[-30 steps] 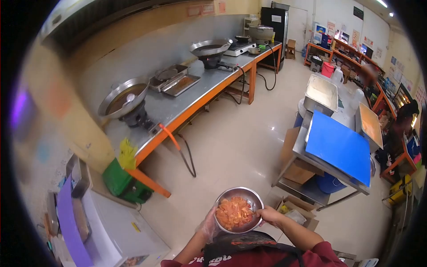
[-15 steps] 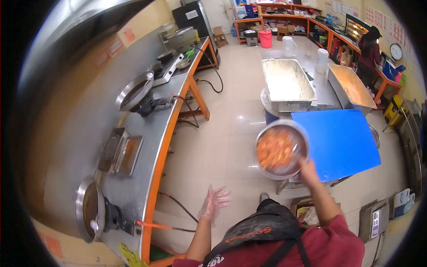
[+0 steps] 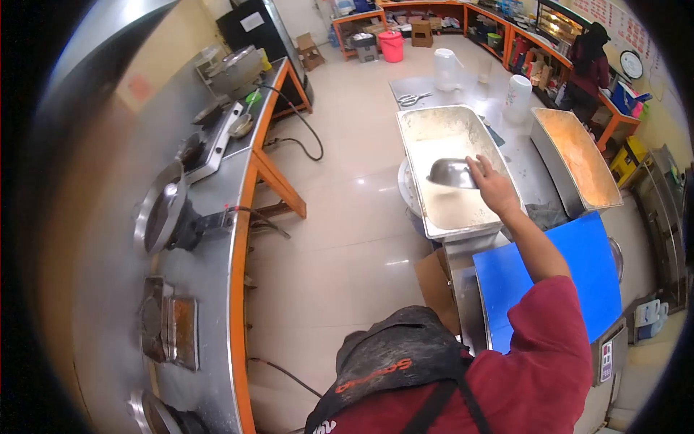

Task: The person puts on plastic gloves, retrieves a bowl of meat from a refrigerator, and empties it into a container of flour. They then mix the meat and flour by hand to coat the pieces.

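Observation:
My right hand (image 3: 499,189) grips the edge of a shiny metal bowl (image 3: 452,173), with fingers at its right side. The bowl hangs above a deep rectangular metal pan (image 3: 407,145) that holds white powder like flour (image 3: 455,210). It looks tilted, and what is in it cannot be made out. Under my right forearm lies a blue board (image 3: 557,267). My left hand is out of view.
A second deep pan (image 3: 553,163) with orange powder stands to the right. Scissors (image 3: 413,98) and white jugs (image 3: 446,70) are behind. At left runs a counter (image 3: 217,289) with burners and woks (image 3: 165,206). Another person (image 3: 589,69) stands far right.
My right hand has moved forward from beside the blue board to over the flour pan. The bowl of orange pieces seen before no longer shows those pieces. My gloved left hand has left the view.

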{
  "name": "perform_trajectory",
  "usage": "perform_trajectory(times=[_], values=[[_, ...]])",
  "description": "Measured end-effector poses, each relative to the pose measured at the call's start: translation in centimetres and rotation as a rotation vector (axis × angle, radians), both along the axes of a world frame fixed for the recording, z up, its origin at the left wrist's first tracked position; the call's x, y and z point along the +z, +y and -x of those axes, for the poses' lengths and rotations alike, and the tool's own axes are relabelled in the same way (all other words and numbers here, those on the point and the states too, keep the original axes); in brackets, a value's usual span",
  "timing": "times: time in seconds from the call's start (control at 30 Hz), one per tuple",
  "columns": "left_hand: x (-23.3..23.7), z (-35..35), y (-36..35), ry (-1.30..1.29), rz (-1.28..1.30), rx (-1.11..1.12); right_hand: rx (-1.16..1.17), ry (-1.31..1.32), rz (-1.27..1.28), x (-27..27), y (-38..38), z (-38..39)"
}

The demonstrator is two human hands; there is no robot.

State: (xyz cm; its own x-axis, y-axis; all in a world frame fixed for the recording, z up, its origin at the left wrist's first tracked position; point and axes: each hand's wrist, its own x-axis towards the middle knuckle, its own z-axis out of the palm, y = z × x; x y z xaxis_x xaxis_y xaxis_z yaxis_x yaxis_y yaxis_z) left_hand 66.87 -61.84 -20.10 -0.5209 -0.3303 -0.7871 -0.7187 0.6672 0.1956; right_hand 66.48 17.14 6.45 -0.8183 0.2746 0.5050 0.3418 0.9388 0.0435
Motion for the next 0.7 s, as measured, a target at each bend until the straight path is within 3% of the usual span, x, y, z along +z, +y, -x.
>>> perform_trajectory(times=[0.2,0.43,0.5,0.57,0.6,0.63,0.67,0.7], values=[[0.8,12.0,5.4,0.015,-0.001,-0.109,-0.111,0.069,-0.010,-5.2,4.3,3.4],[1.1,37.5,13.3,0.094,0.333,-0.558,-0.235,0.199,0.014,1.7,1.8,5.5],[1.9,46.5,18.5,0.233,0.248,-0.692,-0.297,0.239,-0.037,2.7,1.0,6.3],[1.0,54.9,25.7,0.520,-0.110,-0.820,-0.353,0.325,-0.090,4.1,0.2,7.5],[5.9,57.0,32.1,0.633,-0.293,-0.895,-0.355,0.335,-0.085,4.8,-0.2,8.0],[11.4,58.4,39.0,0.487,-0.225,-1.036,-0.359,0.343,-0.079,5.4,-0.6,8.2],[17.5,56.7,45.5,0.658,-0.394,-1.117,-0.363,0.353,-0.072,6.0,-0.9,8.4],[20.0,56.7,50.9,0.804,-0.503,-1.311,-0.363,0.314,-0.098,6.6,-0.8,8.9]])
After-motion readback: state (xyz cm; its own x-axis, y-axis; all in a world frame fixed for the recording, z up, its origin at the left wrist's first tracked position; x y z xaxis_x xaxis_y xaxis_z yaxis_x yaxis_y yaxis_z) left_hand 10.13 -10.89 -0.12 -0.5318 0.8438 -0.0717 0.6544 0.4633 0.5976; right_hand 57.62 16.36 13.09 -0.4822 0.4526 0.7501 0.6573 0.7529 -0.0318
